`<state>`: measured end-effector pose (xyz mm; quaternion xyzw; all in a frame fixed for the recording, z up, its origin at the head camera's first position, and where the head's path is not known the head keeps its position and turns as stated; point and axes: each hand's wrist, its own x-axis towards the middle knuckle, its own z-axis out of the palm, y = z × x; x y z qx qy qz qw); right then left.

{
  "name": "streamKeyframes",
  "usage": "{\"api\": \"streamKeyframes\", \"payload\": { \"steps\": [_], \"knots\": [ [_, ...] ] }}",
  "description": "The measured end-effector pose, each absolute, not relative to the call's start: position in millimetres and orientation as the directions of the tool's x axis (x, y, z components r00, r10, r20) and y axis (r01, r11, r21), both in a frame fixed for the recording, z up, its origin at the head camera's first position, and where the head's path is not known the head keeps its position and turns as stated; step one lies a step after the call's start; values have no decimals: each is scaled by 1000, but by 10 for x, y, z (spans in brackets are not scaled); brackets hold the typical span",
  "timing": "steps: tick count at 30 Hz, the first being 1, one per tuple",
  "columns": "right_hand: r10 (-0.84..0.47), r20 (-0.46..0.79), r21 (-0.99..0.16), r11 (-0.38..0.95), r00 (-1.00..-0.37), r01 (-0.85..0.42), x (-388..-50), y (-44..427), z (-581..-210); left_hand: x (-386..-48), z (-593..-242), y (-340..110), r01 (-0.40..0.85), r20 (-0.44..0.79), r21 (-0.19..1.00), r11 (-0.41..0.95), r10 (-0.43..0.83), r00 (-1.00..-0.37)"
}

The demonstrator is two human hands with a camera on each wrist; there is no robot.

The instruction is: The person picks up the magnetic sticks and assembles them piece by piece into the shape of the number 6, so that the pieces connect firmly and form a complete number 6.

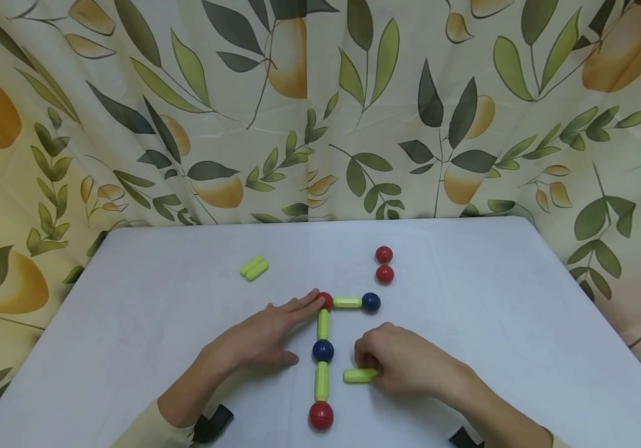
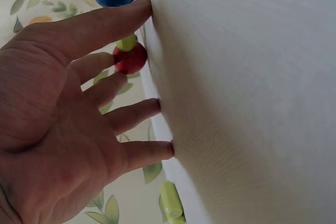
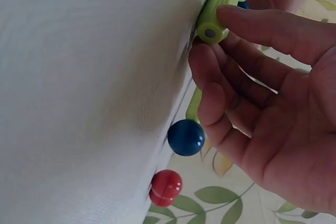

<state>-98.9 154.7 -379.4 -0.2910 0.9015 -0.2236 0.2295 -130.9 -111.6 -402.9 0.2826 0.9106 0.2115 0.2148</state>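
The right hand pinches 1 green rod between thumb and fingers (a grey disc marks its end), to the right of, and apart from, the lower joined rod. The left hand, fingers spread apart, touches the red corner ball. Beyond: 2 loose rods, 2 red balls.

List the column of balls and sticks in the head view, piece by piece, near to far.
Near red ball, near green stick, blue ball, far green stick, far red ball touched by the left hand.
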Motion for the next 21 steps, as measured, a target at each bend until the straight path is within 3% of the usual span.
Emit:
{"api": "streamKeyframes", "payload": {
  "steps": [11,21],
  "knots": [
    [-620,-305,-528,742,-723,-414,-935,1527,-3790,-1288,-4028,-1129,422,-266,519,743,610,-747],
    [-659,-341,-566,713,-670,-414,-911,1544,-3779,-1283,-4004,-1074,430,-284,476,767,597,-750]
  ]
}}
